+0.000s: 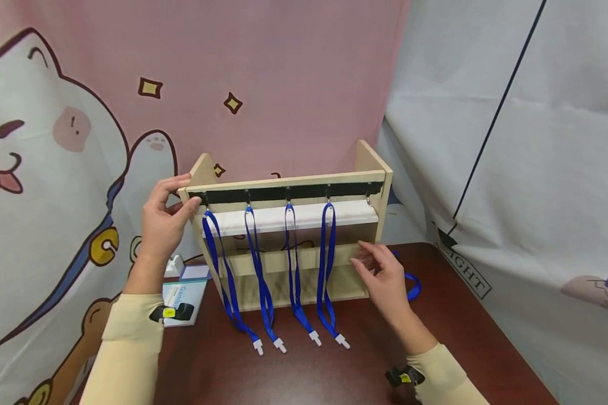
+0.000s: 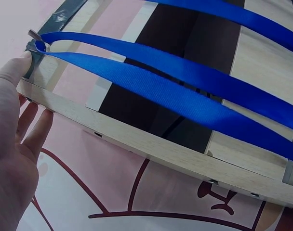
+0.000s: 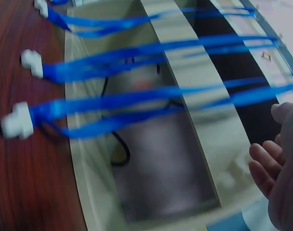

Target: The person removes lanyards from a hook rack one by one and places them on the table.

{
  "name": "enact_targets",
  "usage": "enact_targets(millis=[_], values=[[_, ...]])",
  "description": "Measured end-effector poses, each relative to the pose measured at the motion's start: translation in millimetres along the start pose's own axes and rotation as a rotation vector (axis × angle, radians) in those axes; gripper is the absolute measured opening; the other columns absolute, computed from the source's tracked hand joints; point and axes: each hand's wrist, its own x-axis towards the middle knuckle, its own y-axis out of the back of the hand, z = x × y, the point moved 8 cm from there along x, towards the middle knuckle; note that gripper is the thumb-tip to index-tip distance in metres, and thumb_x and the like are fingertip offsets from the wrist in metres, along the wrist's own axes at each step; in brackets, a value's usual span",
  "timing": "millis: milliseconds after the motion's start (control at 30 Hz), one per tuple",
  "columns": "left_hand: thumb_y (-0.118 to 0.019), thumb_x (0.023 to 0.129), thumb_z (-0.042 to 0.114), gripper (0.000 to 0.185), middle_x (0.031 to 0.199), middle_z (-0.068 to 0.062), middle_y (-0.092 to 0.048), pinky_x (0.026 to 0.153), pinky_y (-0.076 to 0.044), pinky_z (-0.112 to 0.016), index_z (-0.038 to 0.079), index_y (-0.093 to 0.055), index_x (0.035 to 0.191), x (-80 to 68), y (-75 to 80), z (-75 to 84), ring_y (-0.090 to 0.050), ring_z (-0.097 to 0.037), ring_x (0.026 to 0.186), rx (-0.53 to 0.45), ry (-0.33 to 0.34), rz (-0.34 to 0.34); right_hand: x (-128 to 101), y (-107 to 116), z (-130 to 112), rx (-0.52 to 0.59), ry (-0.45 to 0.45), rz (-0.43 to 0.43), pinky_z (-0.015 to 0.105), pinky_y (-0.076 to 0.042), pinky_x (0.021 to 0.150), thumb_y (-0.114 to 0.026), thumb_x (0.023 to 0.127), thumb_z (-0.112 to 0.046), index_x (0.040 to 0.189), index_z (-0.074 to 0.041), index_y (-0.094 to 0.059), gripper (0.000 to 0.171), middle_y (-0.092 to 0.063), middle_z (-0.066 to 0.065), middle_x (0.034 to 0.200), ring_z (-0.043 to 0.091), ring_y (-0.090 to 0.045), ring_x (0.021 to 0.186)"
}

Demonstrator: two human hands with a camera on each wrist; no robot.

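Note:
A small wooden shelf [image 1: 296,262] stands on the table, with a black strip [image 1: 268,194] of hooks along its upper front. Several blue lanyards [image 1: 329,253] with white clips [image 1: 342,341] hang from the hooks, their lower ends slanting toward the table. My left hand [image 1: 164,222] grips the shelf's upper left corner, thumb on the front by the strip's end and fingers against the outer side. My right hand [image 1: 382,275] is at the shelf's right side with loosely bent fingers, holding nothing. Another blue lanyard [image 1: 413,288] shows partly behind that hand.
The rightmost hook [image 1: 369,194] bears no blue ribbon. On the dark red table [image 1: 304,377], a booklet [image 1: 187,301] and a small white object [image 1: 174,265] sit left of the shelf. Behind hang a pink printed curtain [image 1: 294,67] and a grey-white one [image 1: 552,185].

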Motion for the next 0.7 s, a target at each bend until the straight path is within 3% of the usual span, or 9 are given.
enact_targets(millis=[167,400,700], values=[[-0.077,0.105,0.007,0.037,0.154,-0.005,-0.062,0.098,-0.055,-0.015,0.002,-0.069,0.141,-1.3,-0.3,11.1,-0.056,-0.017,0.134,0.008,0.004,-0.003,-3,-25,-14,0.038,0.028,-0.009,0.029,-0.065,0.074,-0.089,0.092,0.001,0.136,-0.002,-0.077,0.046,-0.075,0.017,0.113,0.025,-0.077,0.088],[-0.077,0.105,0.008,0.037,0.154,-0.005,-0.062,0.098,-0.055,-0.015,0.002,-0.069,0.141,-1.8,-0.9,11.2,-0.056,-0.018,0.135,0.008,0.006,-0.003,-5,-51,-21,0.030,-0.001,0.016,0.031,-0.063,0.073,-0.088,0.095,-0.005,0.139,0.000,-0.075,0.046,-0.071,0.014,0.110,0.026,-0.075,0.089],[-0.079,0.104,0.010,0.039,0.154,-0.001,-0.062,0.099,-0.056,-0.016,0.007,-0.070,0.142,3.3,0.8,-16.8,-0.056,-0.019,0.138,0.005,0.019,-0.003,-2,-70,-25,-0.001,-0.016,0.052,0.037,-0.064,0.070,-0.092,0.093,-0.012,0.134,-0.005,-0.079,0.044,-0.069,0.008,0.105,0.021,-0.073,0.087]])
